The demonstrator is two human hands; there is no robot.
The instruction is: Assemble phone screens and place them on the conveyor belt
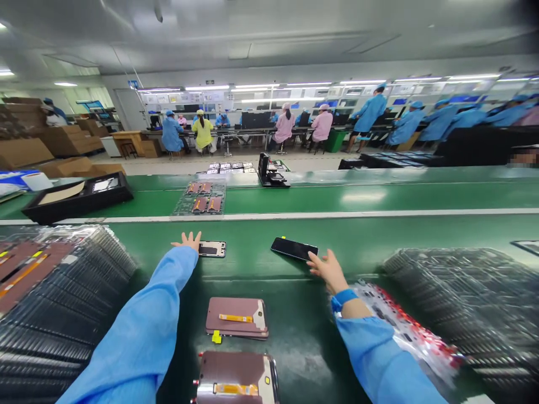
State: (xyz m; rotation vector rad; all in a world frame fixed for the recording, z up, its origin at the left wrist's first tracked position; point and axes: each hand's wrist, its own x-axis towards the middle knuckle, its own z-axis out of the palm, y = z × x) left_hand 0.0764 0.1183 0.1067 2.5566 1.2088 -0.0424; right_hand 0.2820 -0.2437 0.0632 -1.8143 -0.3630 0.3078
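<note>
My left hand [188, 241] is on the green belt, fingers spread, at the left end of a phone frame [213, 249] with its pale inner side up. Part of that frame is hidden behind the hand. My right hand [329, 271] pinches the right end of a black-screened phone [293, 248], which carries a small yellow tab on its far edge. Nearer to me, between my arms, lie brown-backed phone screens [234, 315] with an orange flex cable. Closer still is another brown-backed screen [236, 376], held in a clamp-like frame with red ends.
Tall stacks of clear plastic trays stand left [80, 292] and right [467, 303]. By my right forearm lies a plastic bag with red parts [404, 320]. Across the white rail [337, 213] are a screen tray [181, 205], a black stand [272, 174] and a black box [80, 196]. Co-workers sit beyond.
</note>
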